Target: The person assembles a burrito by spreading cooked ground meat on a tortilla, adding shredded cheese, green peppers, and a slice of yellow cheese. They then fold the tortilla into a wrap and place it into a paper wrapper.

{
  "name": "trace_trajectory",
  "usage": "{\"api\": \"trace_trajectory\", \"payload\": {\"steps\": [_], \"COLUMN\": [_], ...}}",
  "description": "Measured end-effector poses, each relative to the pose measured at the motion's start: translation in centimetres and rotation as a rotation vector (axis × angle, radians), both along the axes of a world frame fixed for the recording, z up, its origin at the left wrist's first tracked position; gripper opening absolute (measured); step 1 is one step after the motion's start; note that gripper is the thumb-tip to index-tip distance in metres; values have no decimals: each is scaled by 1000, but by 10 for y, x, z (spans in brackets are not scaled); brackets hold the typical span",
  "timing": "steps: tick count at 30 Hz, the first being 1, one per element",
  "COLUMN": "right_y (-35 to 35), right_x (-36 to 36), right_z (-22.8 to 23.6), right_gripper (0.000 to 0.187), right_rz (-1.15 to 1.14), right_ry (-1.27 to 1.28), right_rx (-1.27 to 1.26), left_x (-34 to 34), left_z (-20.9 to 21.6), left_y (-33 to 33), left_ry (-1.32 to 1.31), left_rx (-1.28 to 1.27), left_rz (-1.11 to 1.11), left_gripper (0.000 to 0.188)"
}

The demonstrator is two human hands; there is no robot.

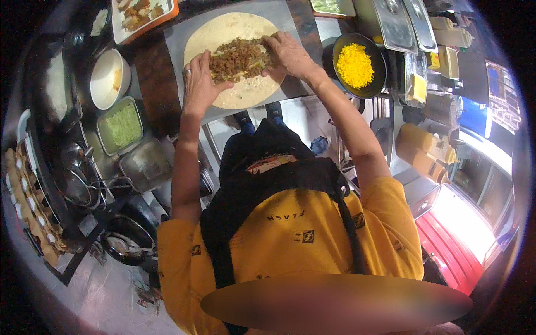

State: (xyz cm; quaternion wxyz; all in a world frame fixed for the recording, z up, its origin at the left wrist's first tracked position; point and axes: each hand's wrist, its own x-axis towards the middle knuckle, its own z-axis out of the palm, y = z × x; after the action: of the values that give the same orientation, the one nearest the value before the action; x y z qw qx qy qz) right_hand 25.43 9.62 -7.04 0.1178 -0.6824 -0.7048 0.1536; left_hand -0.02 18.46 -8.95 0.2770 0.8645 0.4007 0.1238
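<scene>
A large round flatbread (245, 25) lies flat on a grey sheet (174, 47) on the counter. Across its middle runs a heap of brown minced-meat filling (239, 56) with paler strips under it. My left hand (201, 82), with a ring on one finger, cups the heap's left end between thumb and fingers. At the right end, my right hand (287, 54) does the same, its fingers bent against the filling. Both hands press in on the heap from its sides; the undersides of the fingers are hidden. The flatbread's edges lie unfolded.
Left stand an orange-rimmed tray (173, 10) of browned pieces, a white bowl (99, 78), a tub of shredded greens (120, 125) and a metal container (146, 164). Right are a dark bowl (379, 72) of yellow shreds, metal lids (397, 25) and sauce bottles (427, 142).
</scene>
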Motion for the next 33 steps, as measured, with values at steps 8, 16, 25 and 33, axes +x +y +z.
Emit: {"api": "trace_trajectory", "payload": {"steps": [8, 16, 25, 33], "right_y": [-10, -10, -37, -11], "right_x": [-1, -27, -89, -121], "right_z": [33, 56, 123, 88], "right_gripper": [55, 46, 69, 72], "right_rz": [-191, -596, -448, -292], "right_ry": [199, 1941, 1899, 881], "right_rx": [23, -243, -65, 456], "left_x": [-7, 18, 58, 64], "left_z": [49, 76, 64, 121], "left_y": [-14, -32, -54, -83], "left_ry": [-169, -461, -618, -1125], "left_rx": [283, -75, -110, -1151], "left_rz": [108, 100, -172, -84], "left_gripper": [62, 31, 59, 71]}}
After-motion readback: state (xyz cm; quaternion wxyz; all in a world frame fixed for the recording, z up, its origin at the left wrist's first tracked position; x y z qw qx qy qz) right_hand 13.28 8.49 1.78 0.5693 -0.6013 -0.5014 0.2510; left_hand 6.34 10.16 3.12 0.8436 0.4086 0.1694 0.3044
